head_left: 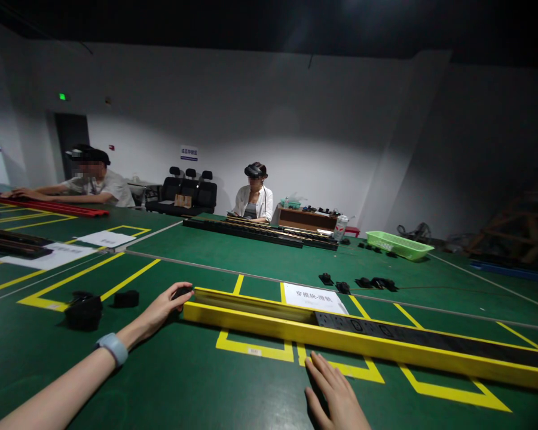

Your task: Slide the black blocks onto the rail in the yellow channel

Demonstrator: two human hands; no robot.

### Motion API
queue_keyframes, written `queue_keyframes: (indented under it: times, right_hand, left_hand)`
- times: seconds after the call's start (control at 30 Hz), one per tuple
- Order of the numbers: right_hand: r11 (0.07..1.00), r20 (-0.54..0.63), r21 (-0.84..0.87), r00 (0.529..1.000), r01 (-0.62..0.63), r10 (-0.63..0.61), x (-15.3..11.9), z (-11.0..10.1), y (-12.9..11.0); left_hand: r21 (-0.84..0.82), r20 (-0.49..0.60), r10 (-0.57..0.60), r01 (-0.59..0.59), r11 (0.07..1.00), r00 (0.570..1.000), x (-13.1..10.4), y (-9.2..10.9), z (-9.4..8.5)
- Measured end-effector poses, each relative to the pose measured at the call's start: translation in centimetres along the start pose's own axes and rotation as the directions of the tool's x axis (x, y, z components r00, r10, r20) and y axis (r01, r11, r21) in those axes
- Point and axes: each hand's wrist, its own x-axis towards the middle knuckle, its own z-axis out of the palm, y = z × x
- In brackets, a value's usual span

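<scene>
A long yellow rail [273, 322] lies across the green table, its channel facing up. Black socket modules [354, 324] fill the channel from its middle toward the right; the left stretch is bare inside. At the rail's left end, my left hand [173, 301] grips a small black module [182, 292], which is partly covered by the fingers. My right hand [334, 391] rests near the table surface in front of the rail, fingers stretched out and apart from it, holding nothing.
Black parts [84, 310] sit left of my left forearm, and more black pieces [363, 283] lie behind the rail beside a paper label [314, 297]. Farther back are a green basket [399, 245] and dark rails [251, 232]. Two people [254, 197] work across the table.
</scene>
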Motion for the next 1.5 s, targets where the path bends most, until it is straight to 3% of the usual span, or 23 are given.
queue_keyframes:
  times: [0.57,1.2,1.5]
  right_hand:
    - [1.000,-0.075,0.024,0.997,0.014,-0.012,-0.2,0.7,0.5]
    - [0.998,-0.068,0.065,0.998,0.003,0.001,-0.1,0.5,0.4]
    - [0.997,-0.081,0.076,0.997,0.015,-0.009,-0.1,0.4,0.3]
  left_hand:
    - [-0.055,0.067,-0.029,0.033,0.998,0.997,0.1,-0.1,0.0]
    - [0.019,0.032,-0.021,0.020,1.000,0.999,-0.4,0.5,0.4]
    - [0.069,-0.038,-0.024,0.027,0.997,0.999,-0.6,1.0,0.7]
